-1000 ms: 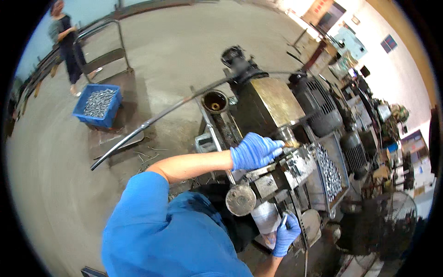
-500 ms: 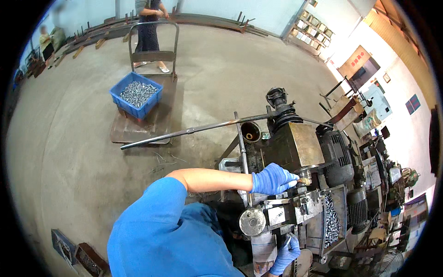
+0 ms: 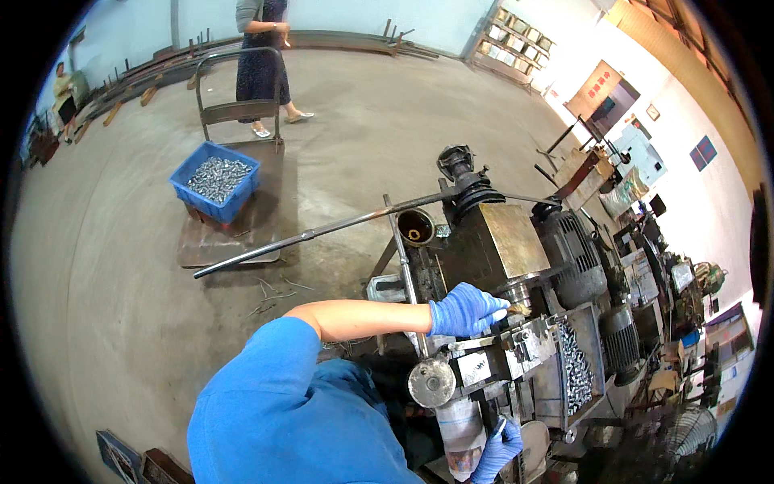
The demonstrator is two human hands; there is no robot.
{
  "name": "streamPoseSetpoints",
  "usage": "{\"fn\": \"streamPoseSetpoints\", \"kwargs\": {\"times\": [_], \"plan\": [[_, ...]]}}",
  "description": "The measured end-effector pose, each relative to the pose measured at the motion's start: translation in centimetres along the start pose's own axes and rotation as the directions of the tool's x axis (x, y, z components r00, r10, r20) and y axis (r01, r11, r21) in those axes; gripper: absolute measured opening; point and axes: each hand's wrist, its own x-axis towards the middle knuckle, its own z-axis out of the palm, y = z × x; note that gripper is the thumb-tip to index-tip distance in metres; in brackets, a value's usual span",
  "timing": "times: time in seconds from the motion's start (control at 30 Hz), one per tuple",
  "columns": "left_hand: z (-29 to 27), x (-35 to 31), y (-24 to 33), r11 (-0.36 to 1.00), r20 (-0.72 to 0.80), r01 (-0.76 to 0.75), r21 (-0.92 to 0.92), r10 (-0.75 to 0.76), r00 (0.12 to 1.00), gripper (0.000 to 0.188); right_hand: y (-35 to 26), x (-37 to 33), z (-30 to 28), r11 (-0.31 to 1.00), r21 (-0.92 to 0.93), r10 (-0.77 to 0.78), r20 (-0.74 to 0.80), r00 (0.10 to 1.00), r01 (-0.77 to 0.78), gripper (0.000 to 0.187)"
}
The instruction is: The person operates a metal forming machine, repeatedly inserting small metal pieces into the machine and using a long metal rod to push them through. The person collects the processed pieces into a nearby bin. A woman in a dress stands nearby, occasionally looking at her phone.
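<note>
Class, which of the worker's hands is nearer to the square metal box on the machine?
Left. The left hand is just below the metal box in the picture; the right hand is farther away, near the picture's bottom edge.

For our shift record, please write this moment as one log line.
left hand: near spindle | right hand: beside printed sheet, hold unclear | metal parts: in tray

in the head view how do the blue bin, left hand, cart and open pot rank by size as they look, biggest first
1. cart
2. blue bin
3. left hand
4. open pot
Apparent size only: the cart and blue bin stand farther from the camera.
</note>
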Motion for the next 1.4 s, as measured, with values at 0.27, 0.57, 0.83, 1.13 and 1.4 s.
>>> {"fn": "streamPoseSetpoints", "kwargs": {"times": [0.27,0.57,0.83,1.13,1.4], "plan": [[0.3,-0.2,-1.3,0.997,-0.043,0.029,0.074,-0.026,0.999,0.027,-4.8,0.2,1.1,0.981,-0.189,-0.039,-0.029,0.999,0.033,0.011],[3.0,0.7,-1.5,1.000,0.052,-0.001,-0.007,0.002,0.999,0.030,1.0,-1.1,-1.2,0.990,-0.141,0.012,-0.074,0.997,-0.022,0.005],[4.4,0.8,-2.2,0.999,0.086,0.008,-0.043,-0.004,0.996,0.032,-7.8,4.2,-0.5,0.910,-0.284,-0.301,0.046,0.953,0.301,0.025],[3.5,0.3,-3.4,0.999,0.136,-0.008,0.054,0.000,0.991,0.029,-5.8,1.9,0.4,0.962,-0.222,-0.104,0.248,0.963,0.161,0.029],[4.4,1.3,-2.5,1.000,0.035,0.016,-0.015,-0.015,0.999,0.029,-4.1,-2.2,-3.0,0.948,-0.319,0.024,0.093,0.995,0.007,0.022]]}}
